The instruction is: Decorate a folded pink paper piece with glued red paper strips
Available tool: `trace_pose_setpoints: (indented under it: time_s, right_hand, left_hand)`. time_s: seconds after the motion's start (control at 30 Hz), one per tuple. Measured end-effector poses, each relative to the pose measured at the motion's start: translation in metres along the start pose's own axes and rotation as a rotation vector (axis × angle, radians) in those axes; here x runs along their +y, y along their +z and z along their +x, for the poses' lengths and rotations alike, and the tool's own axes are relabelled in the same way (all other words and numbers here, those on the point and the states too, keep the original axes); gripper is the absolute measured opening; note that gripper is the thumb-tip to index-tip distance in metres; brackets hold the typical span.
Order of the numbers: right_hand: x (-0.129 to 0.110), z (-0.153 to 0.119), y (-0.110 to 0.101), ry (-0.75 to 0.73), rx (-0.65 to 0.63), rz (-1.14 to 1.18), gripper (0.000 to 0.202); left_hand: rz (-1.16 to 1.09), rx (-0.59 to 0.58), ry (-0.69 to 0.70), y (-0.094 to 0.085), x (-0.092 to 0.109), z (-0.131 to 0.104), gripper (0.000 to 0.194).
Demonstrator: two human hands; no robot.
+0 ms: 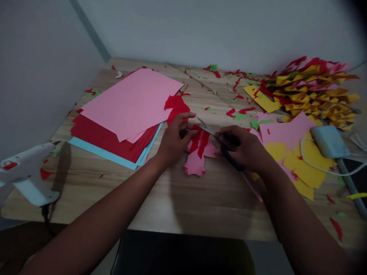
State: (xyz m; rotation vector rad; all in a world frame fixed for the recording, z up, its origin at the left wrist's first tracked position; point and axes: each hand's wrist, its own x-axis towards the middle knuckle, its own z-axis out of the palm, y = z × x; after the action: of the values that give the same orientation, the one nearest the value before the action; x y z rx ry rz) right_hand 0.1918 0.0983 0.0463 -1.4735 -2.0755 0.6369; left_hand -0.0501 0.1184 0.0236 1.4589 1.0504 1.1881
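Head view shows the left hand and the right hand over a wooden desk. The left grip looks closed on the red strips, with finger and thumb pinching the far left end, maybe so the paper won't wiggle. They lie over some pink cut paper. The right grip is closed on the dark handles of the scissors. Their blades are apart and point far left at the red strips, so the left hand can stay close. I can't tell if they touch the paper.

Far left is a stack with pink sheets on top, then red sheets, then blue sheets. It sits off to the side, maybe to give the hands room. A glue gun is at the left edge. On the right are yellow pieces, a white box and, far right, a frilly paper pile.

I count two hands, one pair of scissors, one glue gun, one white box and one frilly pile. The sheets and the little scraps are too many and too mixed up to count.
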Motion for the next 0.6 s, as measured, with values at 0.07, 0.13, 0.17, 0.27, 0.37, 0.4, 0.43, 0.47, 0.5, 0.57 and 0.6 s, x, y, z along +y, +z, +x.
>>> trace_pose_setpoints:
  time_s: [0.07, 0.13, 0.17, 0.27, 0.37, 0.4, 0.43, 0.47, 0.5, 0.57, 0.6]
  right_hand:
    - [0.007, 0.002, 0.000, 0.021, 0.079, -0.063, 0.044]
    - [0.014, 0.004, -0.002, 0.047, 0.149, -0.166, 0.045]
    - [0.016, 0.004, -0.002, 0.055, 0.170, -0.220, 0.045]
    - [0.022, 0.005, 0.001, 0.061, 0.180, -0.314, 0.047]
    - [0.024, 0.004, 0.007, 0.066, 0.171, -0.337, 0.047]
    - [0.025, 0.004, 0.008, 0.071, 0.169, -0.342, 0.047]
    - [0.026, 0.004, 0.010, 0.078, 0.168, -0.348, 0.048]
    - [0.026, 0.004, 0.010, 0.086, 0.169, -0.354, 0.049]
    - [0.027, 0.003, 0.010, 0.095, 0.174, -0.359, 0.049]
    - [0.026, 0.002, 0.009, 0.114, 0.198, -0.370, 0.047]
    - [0.024, 0.001, 0.008, 0.119, 0.225, -0.374, 0.045]
  left_hand:
    - [0.102, 0.009, 0.004, -0.002, 0.001, -0.001, 0.039]
    - [0.285, 0.032, 0.045, -0.006, 0.002, 0.000, 0.037]
    - [0.382, 0.050, 0.089, -0.008, 0.002, 0.001, 0.036]
    - [0.582, 0.096, 0.259, -0.012, 0.003, 0.005, 0.025]
    - [0.668, -0.074, 0.326, -0.012, 0.006, 0.006, 0.017]
    - [0.701, -0.174, 0.316, -0.011, 0.008, 0.005, 0.018]
    - [0.744, -0.267, 0.299, -0.010, 0.010, 0.003, 0.021]
    - [0.797, -0.337, 0.281, -0.009, 0.013, -0.001, 0.023]
    - [0.856, -0.377, 0.263, -0.009, 0.017, -0.006, 0.025]
    - [0.967, -0.402, 0.232, -0.010, 0.025, -0.020, 0.026]
    - [1.014, -0.395, 0.219, -0.011, 0.029, -0.028, 0.026]
